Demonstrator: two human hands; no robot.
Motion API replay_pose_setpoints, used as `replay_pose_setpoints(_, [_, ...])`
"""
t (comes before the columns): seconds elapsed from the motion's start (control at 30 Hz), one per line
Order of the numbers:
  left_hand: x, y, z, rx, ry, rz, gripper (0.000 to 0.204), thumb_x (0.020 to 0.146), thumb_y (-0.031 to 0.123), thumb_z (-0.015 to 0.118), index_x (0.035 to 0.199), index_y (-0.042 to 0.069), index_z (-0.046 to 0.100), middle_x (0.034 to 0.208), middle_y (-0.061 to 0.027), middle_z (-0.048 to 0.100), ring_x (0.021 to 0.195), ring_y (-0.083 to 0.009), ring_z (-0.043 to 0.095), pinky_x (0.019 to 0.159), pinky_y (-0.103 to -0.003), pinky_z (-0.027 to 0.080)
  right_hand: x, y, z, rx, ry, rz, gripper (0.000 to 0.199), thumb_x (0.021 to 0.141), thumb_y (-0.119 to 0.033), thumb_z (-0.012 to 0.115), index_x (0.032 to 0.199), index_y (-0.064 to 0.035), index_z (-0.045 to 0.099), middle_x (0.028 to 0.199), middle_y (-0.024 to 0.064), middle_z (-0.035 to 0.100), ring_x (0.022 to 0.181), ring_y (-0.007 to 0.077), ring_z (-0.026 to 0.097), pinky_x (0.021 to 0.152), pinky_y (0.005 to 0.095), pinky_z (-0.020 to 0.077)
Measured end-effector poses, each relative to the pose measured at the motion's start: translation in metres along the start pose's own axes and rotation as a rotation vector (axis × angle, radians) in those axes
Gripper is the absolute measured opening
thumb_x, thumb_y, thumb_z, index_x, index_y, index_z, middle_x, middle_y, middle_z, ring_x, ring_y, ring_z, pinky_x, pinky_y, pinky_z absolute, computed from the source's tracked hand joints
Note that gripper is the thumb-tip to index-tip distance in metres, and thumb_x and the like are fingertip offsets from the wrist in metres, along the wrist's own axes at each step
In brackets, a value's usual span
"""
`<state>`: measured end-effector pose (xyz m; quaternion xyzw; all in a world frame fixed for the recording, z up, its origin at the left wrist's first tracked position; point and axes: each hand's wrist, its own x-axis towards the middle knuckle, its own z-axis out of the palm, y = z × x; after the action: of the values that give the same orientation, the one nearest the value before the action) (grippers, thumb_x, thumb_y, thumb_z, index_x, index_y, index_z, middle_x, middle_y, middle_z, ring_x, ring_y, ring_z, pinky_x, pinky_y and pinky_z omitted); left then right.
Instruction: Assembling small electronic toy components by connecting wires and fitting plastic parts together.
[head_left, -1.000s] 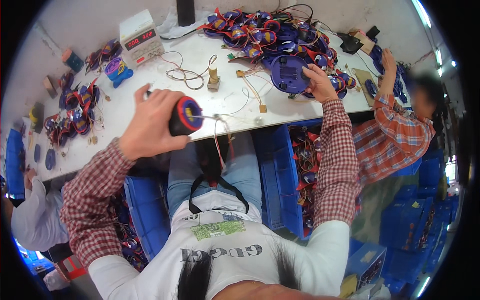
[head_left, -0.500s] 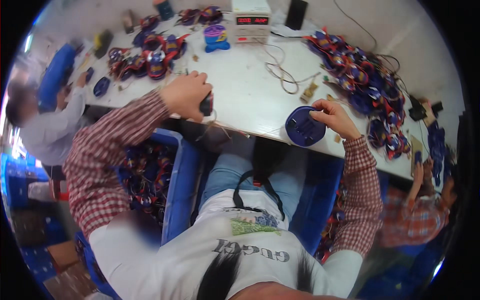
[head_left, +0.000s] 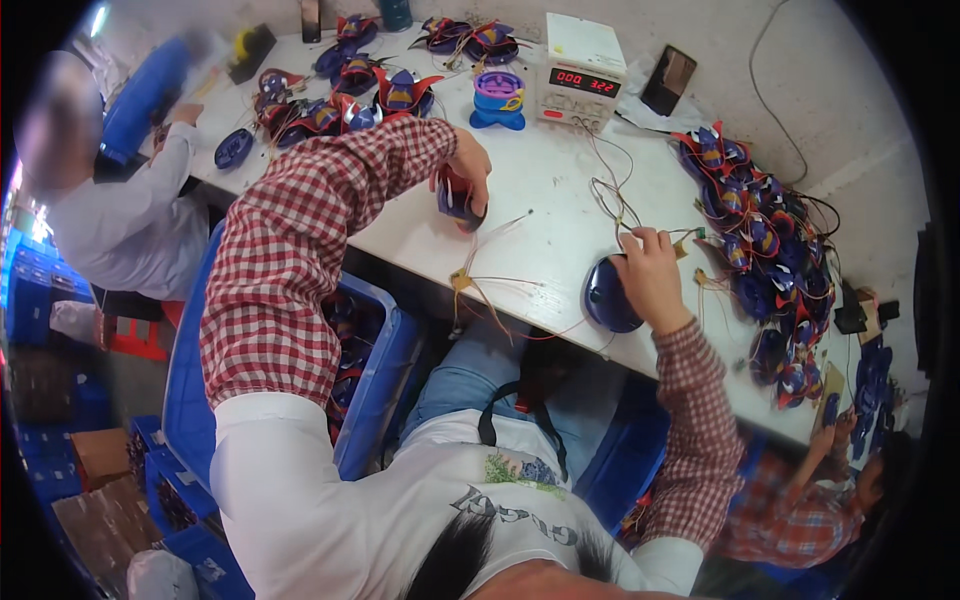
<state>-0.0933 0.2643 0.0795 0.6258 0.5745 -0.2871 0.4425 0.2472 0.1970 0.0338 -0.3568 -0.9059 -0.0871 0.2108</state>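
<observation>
In the head view, the left hand (head_left: 468,165) closes its fingers around a small dark round part with red trim (head_left: 455,198), pressing it onto the white tabletop (head_left: 540,190) near its front edge, while the right hand (head_left: 650,275) curls over a dark blue dome-shaped shell (head_left: 606,295) at that same edge, thin wires (head_left: 500,285) trailing between the two pieces. Judging by this, one unit is mid-assembly: two parts are in hand and not yet joined, two heaps of red-and-blue pieces (head_left: 760,240) wait along the back and right edges, and one meter box (head_left: 578,75) with a red display stands at the back.
</observation>
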Motion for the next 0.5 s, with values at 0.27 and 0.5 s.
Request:
replay_pose_setpoints(0.27, [0.037, 0.017, -0.035, -0.121, 0.059, -0.051, 0.041, 0.077, 0.035, 0.073, 0.093, 0.0, 0.058, 0.086, -0.0134, 0.063, 0.065, -0.0248, 0.062, 0.056, -0.033, 0.058, 0.009, -0.059, 0.0, 0.53, -0.167, 0.039, 0.03, 0.081, -0.012, 0.069, 0.108, -0.002, 0.061, 0.1, 0.0126, 0.056, 0.085, 0.0265, 0.056, 0.074, 0.0325, 0.0476])
replay_pose_setpoints(0.5, [0.041, 0.013, -0.034, -0.126, 0.154, 0.082, 0.02, 0.086, 0.022, 0.064, 0.089, 0.003, 0.059, 0.079, -0.0112, 0.063, 0.055, -0.0203, 0.061, 0.051, -0.027, 0.056, -0.031, -0.038, -0.026, 0.53, 0.037, 0.153, 0.025, 0.08, -0.006, 0.068, 0.104, -0.001, 0.061, 0.097, 0.0115, 0.057, 0.081, 0.0229, 0.055, 0.071, 0.0297, 0.0467])
